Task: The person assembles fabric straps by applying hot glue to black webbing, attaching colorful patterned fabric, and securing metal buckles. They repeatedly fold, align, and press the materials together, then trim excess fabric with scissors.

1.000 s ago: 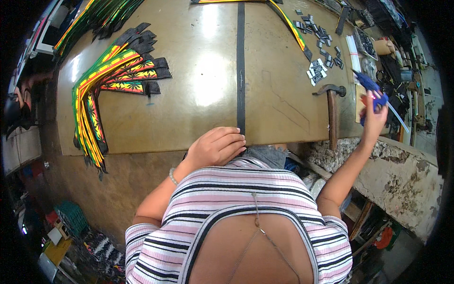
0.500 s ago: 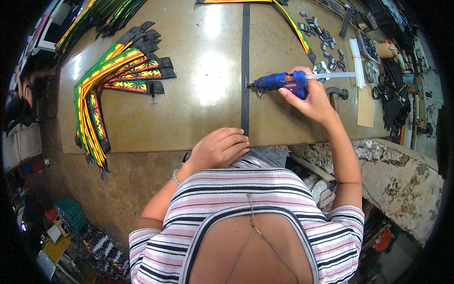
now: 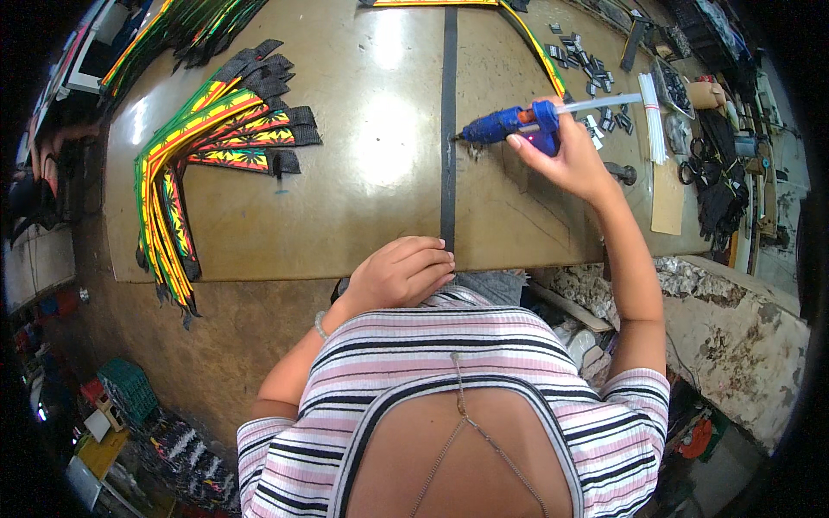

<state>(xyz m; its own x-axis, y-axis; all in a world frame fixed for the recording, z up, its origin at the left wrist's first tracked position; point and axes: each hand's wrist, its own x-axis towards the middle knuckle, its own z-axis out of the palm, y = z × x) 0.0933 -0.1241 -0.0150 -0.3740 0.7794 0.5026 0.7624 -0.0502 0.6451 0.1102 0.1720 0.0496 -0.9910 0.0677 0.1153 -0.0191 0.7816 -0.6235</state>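
A black webbing strap (image 3: 448, 95) runs straight away from me across the tabletop. My left hand (image 3: 404, 269) is closed on its near end at the table's front edge, with the thumb hidden. Wrapped round the handle of a blue hot glue gun (image 3: 494, 127) is my right hand (image 3: 572, 160). The gun's nozzle points left, its tip at the strap's right edge. A translucent glue stick (image 3: 604, 102) sticks out of the gun's rear.
Patterned yellow, green and red straps with black ends (image 3: 164, 164) lie piled at left. Small black buckle-like pieces (image 3: 596, 69) are scattered at far right, near white glue sticks (image 3: 652, 121). A metal clamp (image 3: 622, 173) stands right of my right hand.
The glue gun has shifted slightly farther away along the strap, and its rear with the glue stick has swung away from me. My left hand has stayed nearly still.
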